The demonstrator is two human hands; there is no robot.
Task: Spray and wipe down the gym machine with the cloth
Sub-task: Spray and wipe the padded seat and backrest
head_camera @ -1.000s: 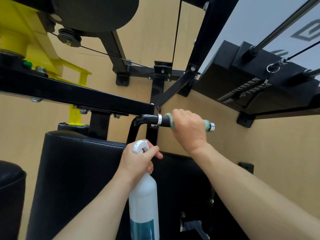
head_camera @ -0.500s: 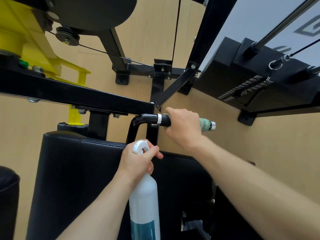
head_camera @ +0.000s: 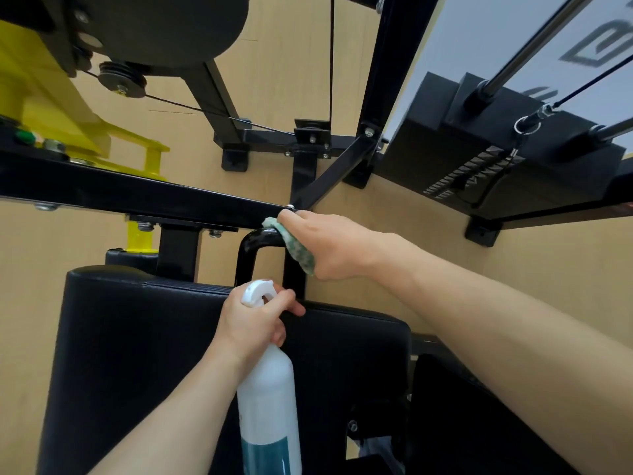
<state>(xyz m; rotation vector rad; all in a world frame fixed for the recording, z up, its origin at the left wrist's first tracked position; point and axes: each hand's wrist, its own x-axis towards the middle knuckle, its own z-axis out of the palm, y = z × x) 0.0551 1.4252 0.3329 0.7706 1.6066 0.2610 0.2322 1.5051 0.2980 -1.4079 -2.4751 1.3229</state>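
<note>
Two hands in view, both occupied. My right hand [head_camera: 329, 246] is wrapped around the green cloth [head_camera: 297, 250], fingers closed tight on it, pressing the cloth against the black handle bar [head_camera: 255, 246] of the gym machine right at its bend. The cloth shows only at the left edge of my fist, a mottled green fold bulging out between the thumb side and the bar. The rest of the bar's straight grip section is hidden under my hand.

My left hand [head_camera: 253, 323] holds the spray bottle [head_camera: 269, 399] by the neck, fingers curled closed around it just under the white trigger head [head_camera: 257, 292], index finger extended forward over the trigger. Bottle is upright, white body, teal band near the bottom edge of frame. It sits in front of the black padded backrest [head_camera: 137, 354], below the handle and apart from the cloth.

Black frame beam [head_camera: 137, 193] runs across just above the handle; my right knuckles are nearly touching its lower edge. Yellow bracket [head_camera: 144, 156] at left behind the beam. Weight stack housing [head_camera: 496, 159] at upper right, well apart from both hands.
</note>
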